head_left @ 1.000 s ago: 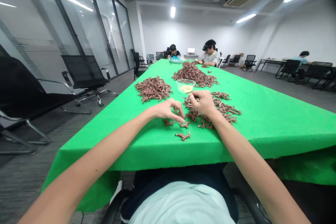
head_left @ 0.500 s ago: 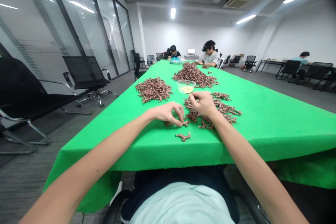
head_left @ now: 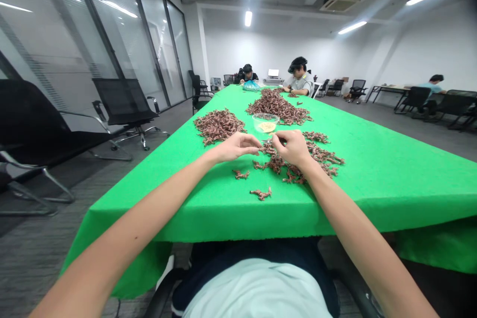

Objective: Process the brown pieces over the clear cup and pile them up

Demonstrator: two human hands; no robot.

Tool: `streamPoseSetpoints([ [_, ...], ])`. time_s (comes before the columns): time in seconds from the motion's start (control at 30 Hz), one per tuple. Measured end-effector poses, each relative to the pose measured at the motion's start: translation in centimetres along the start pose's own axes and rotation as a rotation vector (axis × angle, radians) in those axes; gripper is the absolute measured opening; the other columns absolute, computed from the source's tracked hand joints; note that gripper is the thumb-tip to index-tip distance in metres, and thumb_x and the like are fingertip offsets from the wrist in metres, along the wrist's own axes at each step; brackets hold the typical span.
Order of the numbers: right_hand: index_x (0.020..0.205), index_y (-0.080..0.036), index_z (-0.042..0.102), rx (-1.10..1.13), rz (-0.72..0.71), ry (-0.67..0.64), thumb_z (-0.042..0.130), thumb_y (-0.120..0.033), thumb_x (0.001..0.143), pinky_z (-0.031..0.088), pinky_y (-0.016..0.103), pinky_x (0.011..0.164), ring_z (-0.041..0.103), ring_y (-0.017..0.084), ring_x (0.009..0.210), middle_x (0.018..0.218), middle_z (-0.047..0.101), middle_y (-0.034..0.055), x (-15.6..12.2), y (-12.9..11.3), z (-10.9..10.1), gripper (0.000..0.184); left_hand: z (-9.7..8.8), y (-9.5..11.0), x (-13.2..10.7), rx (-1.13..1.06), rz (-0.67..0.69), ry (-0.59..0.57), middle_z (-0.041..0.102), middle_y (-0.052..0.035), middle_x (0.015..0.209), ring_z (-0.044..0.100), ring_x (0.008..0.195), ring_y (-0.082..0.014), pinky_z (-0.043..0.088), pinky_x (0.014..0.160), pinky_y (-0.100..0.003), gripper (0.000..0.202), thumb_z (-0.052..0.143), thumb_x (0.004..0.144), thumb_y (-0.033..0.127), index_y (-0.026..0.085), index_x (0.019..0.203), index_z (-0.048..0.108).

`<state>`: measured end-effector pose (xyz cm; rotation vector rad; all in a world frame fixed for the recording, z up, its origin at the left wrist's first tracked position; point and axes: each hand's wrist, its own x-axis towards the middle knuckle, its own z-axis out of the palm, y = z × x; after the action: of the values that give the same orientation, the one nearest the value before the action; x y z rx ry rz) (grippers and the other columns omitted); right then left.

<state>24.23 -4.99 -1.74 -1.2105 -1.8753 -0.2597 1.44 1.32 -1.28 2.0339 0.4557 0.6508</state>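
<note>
My left hand is over the green cloth, fingers stretched out to the right, with the fingertips close to the tip of a pair of thin metal tweezers. I make out nothing held in it. My right hand is closed in a pinch on the tweezers, mostly hidden by its fingers. Beneath and beside it spreads a loose heap of brown, knobbly, dried-looking twisted pieces. Single pieces lie nearer me: one brown piece and another brown piece. Just beyond my hands stands a clear plastic bowl with pale bits in it.
A brown pile lies at left and a larger brown pile farther back on the green tablecloth. A blue bag sits at the far end, near two seated people. Office chairs stand along the left.
My left hand has moved up and away from the brown pieces near me, its pinch opening toward the tweezers. Pieces under it now show on the cloth. My right hand stays about in place.
</note>
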Motion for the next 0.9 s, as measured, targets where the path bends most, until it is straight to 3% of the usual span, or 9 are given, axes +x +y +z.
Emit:
streamPoseSetpoints([
  [0.23,0.055,-0.019,0.043,-0.060,-0.009,-0.014,0.051,-0.031,0.088,0.025,0.029,0.058,0.035,0.011,0.052,0.053,0.047,-0.0009,-0.06,0.12,0.18,0.036,0.12,0.12,0.02,-0.069,-0.013,0.080,0.076,-0.0123,0.107,0.073,0.101,-0.0219,0.054,0.099,-0.043,0.036,0.082,0.079,0.032,0.012,0.107,0.071],
  [0.9,0.055,-0.019,0.054,-0.149,-0.041,-0.075,0.050,-0.034,0.091,0.023,0.030,0.058,0.037,0.012,0.051,0.056,0.057,0.0028,-0.04,-0.14,0.21,0.040,0.35,0.70,-0.07,-0.198,-0.043,0.099,0.077,-0.0108,0.098,0.074,0.091,-0.0193,0.058,0.093,-0.040,0.039,0.087,0.072,0.029,0.011,0.103,0.073],
])
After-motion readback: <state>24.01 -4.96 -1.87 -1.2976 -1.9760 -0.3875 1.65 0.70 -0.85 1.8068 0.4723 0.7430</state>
